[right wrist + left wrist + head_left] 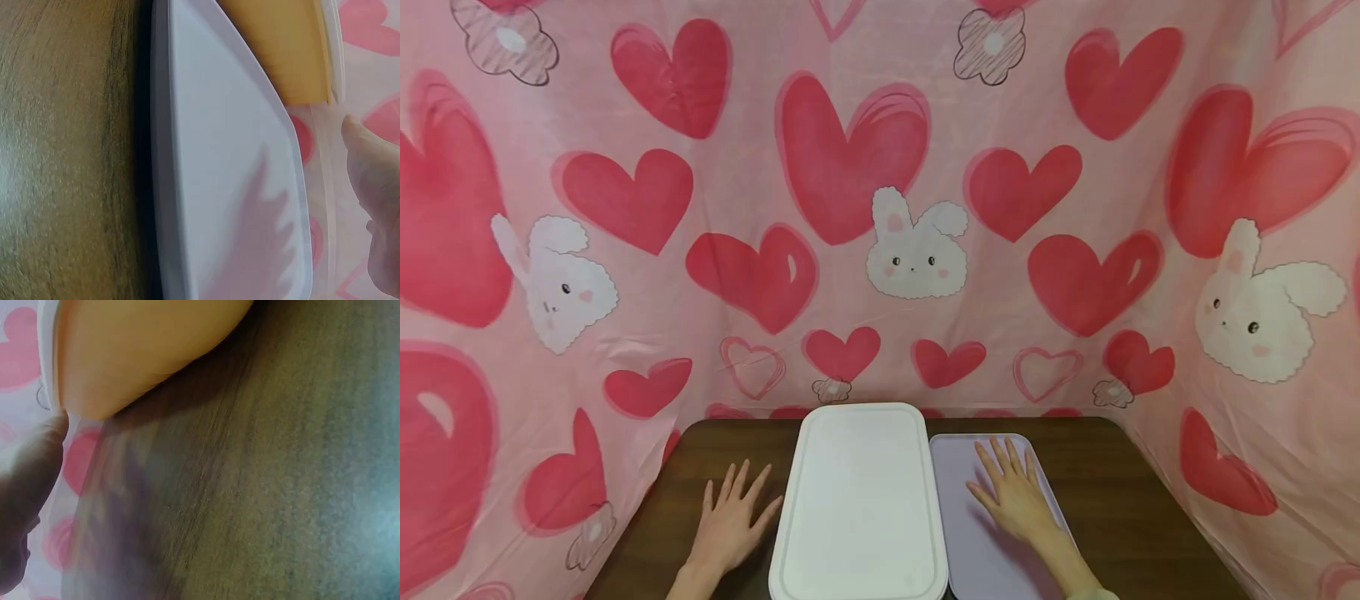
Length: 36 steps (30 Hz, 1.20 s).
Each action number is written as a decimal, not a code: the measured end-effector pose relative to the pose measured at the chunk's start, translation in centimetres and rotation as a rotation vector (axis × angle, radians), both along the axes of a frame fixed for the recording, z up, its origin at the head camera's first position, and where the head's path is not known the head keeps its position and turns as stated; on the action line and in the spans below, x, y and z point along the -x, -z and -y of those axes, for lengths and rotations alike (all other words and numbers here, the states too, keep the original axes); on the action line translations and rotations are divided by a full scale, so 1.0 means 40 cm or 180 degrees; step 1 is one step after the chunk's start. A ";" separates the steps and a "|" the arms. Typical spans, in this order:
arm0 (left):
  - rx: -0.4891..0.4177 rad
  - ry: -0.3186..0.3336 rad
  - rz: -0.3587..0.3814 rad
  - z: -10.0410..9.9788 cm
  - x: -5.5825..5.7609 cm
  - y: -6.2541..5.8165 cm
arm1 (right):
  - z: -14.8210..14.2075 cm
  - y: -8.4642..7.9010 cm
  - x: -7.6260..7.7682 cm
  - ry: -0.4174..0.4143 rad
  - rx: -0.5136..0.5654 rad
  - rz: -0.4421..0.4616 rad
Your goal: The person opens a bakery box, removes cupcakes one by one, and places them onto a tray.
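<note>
A box with a white lid [861, 500] stands in the middle of the table. Its orange-yellow side wall [144, 350] shows in the left wrist view. To the box's left is my left hand [728, 523], fingers straight and spread, with its thumb close to the box; whether they touch I cannot tell. A shallow lilac tray [958, 533] lies along the box's right side. Over that tray my right hand [1015, 500] hovers, fingers spread and holding nothing. In the right wrist view its shadow falls on the tray's inner surface.
The dark wood-grain table [1120, 500] has rounded far corners. Behind it and on both sides hangs a pink cloth [910, 325] printed with hearts and white rabbits. The tray's raised rim [178, 162] runs close to the table surface.
</note>
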<state>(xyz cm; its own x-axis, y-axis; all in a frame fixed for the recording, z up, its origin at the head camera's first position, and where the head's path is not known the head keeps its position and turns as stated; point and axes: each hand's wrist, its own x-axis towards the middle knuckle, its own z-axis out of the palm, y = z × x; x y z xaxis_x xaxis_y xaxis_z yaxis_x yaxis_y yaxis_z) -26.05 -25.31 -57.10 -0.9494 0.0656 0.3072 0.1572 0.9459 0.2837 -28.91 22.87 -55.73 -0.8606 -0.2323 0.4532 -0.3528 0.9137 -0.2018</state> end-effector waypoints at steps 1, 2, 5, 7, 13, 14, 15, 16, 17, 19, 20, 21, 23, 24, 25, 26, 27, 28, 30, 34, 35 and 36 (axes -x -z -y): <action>-0.0010 -0.0011 0.0016 0.000 0.000 0.000 | 0.002 0.000 0.000 -0.0005 0.0000 -0.0021; -0.0034 -0.0024 0.0048 0.001 -0.001 0.000 | 0.003 0.001 -0.001 -0.0012 -0.0006 -0.0047; -0.0223 -0.0050 0.0220 0.002 -0.001 -0.003 | 0.012 0.001 -0.002 -0.0067 0.0011 -0.0141; -0.0362 -0.0064 0.0342 0.001 -0.001 -0.007 | 0.020 0.001 -0.002 -0.0118 0.0029 -0.0214; -0.0298 -0.0080 0.0419 0.002 -0.001 -0.014 | 0.051 -0.007 0.003 -0.0258 0.0045 -0.0322; -0.0261 -0.0085 0.0407 0.002 -0.001 -0.013 | 0.056 -0.009 0.004 -0.0272 0.0045 -0.0306; -0.0227 -0.0089 0.0395 0.002 -0.002 -0.012 | 0.062 -0.010 0.004 -0.0288 0.0059 -0.0272; -0.0214 -0.0089 0.0382 0.001 -0.003 -0.012 | 0.068 -0.011 0.004 -0.0296 0.0070 -0.0241; -0.0225 -0.0086 0.0374 0.001 -0.003 -0.011 | 0.074 -0.012 0.004 -0.0314 0.0099 -0.0198; -0.0302 -0.0074 0.0372 -0.001 -0.002 -0.010 | 0.087 -0.015 0.001 -0.0355 0.0199 -0.0104; -0.0363 -0.0060 0.0377 -0.002 -0.002 -0.011 | 0.093 -0.016 -0.001 -0.0381 0.0263 -0.0065; -0.0417 -0.0044 0.0382 -0.003 0.000 -0.011 | 0.100 -0.017 -0.002 -0.0409 0.0329 -0.0028; -0.0502 -0.0019 0.0394 -0.007 0.002 -0.013 | 0.113 -0.020 -0.006 -0.0473 0.0480 0.0055; -0.0518 -0.0010 0.0394 -0.009 0.003 -0.014 | 0.120 -0.021 -0.007 -0.0507 0.0553 0.0085; -0.0529 -0.0003 0.0391 -0.011 0.005 -0.015 | 0.126 -0.022 -0.008 -0.0528 0.0600 0.0115; -0.0538 -0.0003 0.0387 -0.014 0.006 -0.016 | 0.132 -0.024 -0.009 -0.0555 0.0647 0.0150; -0.0538 -0.0007 0.0376 -0.016 0.007 -0.016 | 0.138 -0.025 -0.010 -0.0573 0.0678 0.0189; -0.0559 -0.0012 0.0364 -0.019 0.007 -0.018 | 0.144 -0.026 -0.011 -0.0584 0.0701 0.0221; -0.0689 0.0004 0.0353 -0.026 0.008 -0.021 | 0.154 -0.028 -0.013 -0.0584 0.0730 0.0291; -0.1109 0.0104 0.0350 -0.045 0.008 -0.027 | 0.172 -0.034 -0.018 -0.0549 0.0806 0.0462; -0.1197 0.0137 0.0349 -0.050 0.008 -0.028 | 0.176 -0.036 -0.019 -0.0539 0.0831 0.0519; -0.1253 0.0165 0.0340 -0.055 0.008 -0.028 | 0.180 -0.038 -0.021 -0.0534 0.0844 0.0564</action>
<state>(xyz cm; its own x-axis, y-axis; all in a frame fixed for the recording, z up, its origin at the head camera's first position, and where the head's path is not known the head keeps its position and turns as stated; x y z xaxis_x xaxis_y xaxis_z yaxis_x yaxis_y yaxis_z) -26.36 -23.10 -55.97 -0.9758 0.0114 0.2182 0.1519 0.7534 0.6398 -28.08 15.68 -54.22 -0.8911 -0.2713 0.3639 -0.4318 0.7536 -0.4956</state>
